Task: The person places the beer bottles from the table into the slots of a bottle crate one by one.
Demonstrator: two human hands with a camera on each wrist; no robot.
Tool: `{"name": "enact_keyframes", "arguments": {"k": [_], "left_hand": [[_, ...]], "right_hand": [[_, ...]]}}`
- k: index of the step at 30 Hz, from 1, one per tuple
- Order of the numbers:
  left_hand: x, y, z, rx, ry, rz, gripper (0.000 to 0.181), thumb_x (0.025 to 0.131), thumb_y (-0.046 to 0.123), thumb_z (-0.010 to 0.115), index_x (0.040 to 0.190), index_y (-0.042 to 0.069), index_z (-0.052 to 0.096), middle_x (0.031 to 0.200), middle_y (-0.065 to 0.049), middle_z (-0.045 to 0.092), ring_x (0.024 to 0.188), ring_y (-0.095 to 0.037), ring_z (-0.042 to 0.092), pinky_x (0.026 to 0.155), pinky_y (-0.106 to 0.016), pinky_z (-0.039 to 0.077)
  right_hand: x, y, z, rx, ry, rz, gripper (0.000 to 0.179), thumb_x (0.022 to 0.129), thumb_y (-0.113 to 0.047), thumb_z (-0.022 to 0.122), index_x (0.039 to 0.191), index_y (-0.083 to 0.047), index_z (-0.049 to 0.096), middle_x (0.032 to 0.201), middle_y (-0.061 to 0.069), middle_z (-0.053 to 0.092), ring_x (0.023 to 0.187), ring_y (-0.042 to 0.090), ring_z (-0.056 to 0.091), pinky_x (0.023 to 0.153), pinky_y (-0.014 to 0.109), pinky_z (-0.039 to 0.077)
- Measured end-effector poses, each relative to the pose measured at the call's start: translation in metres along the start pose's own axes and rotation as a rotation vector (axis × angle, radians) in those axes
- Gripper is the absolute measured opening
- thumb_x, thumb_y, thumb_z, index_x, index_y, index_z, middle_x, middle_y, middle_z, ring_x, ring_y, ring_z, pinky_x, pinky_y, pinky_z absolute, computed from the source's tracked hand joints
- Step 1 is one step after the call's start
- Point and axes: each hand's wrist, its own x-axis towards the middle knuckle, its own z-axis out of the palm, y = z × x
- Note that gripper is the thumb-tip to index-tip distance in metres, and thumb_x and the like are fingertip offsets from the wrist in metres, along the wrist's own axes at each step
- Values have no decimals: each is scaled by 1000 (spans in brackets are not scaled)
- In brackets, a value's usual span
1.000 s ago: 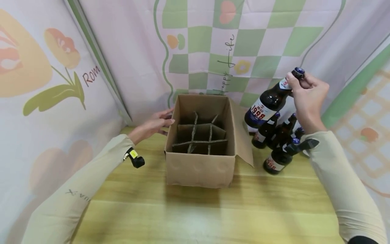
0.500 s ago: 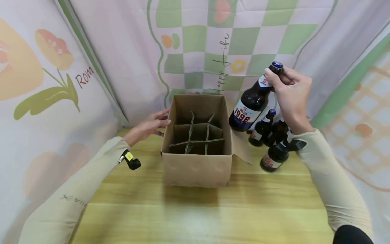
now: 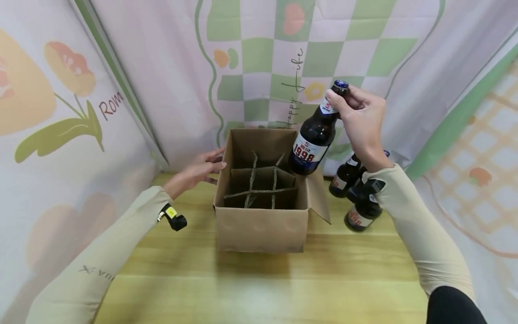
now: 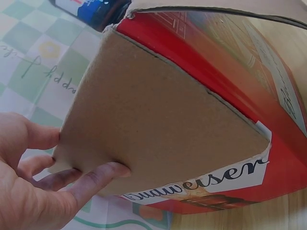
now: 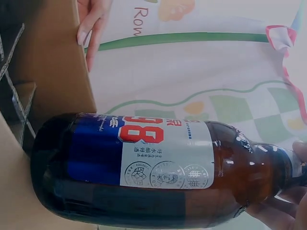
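Observation:
My right hand point(image 3: 362, 119) pinches a dark brown beer bottle point(image 3: 313, 139) by its neck, just under the blue cap. The bottle hangs tilted, its base over the right rim of a cardboard box point(image 3: 263, 229). In the right wrist view the bottle's blue and white label point(image 5: 163, 153) faces the camera. Thin cardboard dividers point(image 3: 252, 180) split the box inside into several compartments. My left hand point(image 3: 196, 173) rests against the box's left side; in the left wrist view its fingers point(image 4: 100, 179) lie nearly straight along the cardboard.
More beer bottles point(image 3: 360, 213) stand upright on the wooden table point(image 3: 259, 288), right of the box and partly behind my right forearm. A box flap point(image 3: 319, 195) sticks out on the right. Behind hangs a patterned curtain point(image 3: 279, 58).
My right hand has carried the bottle leftward, from above the standing bottles to the box's right rim. The left hand stays against the box.

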Motion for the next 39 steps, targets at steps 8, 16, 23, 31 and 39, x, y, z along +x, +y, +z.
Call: {"name": "enact_keyframes", "arguments": {"k": [8,16,23,31,39], "left_hand": [[0,3,4,4,2,-3,73,109,12,54,169,21,14,172,-23,19,150,-44,38,91,-42,63],[-2,3,5,-2,11,-6,73,109,12,54,169,20,14,172,-22,19,149,-44,39,88,-39,63],[-5,-2,0,14,37,15,74,108,8,54,169,19,14,171,-25,19,149,-45,39,73,-29,62],[-13,-10,3,1,36,-4,74,107,9,54,169,20,15,172,-24,19,147,-44,41,74,-30,62],[-11,-6,4,9,55,0,73,107,10,55,169,20,17,172,-23,19,146,-45,43,75,-31,63]], "right_hand": [[14,-1,14,-22,-70,61,36,89,-20,86,119,-4,78,105,6,81,89,18,75,80,21,63],[20,15,39,-5,-85,88,36,88,-13,86,117,5,76,91,2,81,79,15,76,73,22,64],[21,42,66,-161,-142,18,35,90,-21,85,113,4,77,87,1,80,73,10,74,69,20,63],[20,65,92,-234,-169,59,29,92,-17,82,111,5,76,92,13,80,69,5,71,67,19,61],[36,73,106,-159,-185,269,36,93,-13,79,122,7,71,110,22,77,74,9,71,71,22,64]]}}
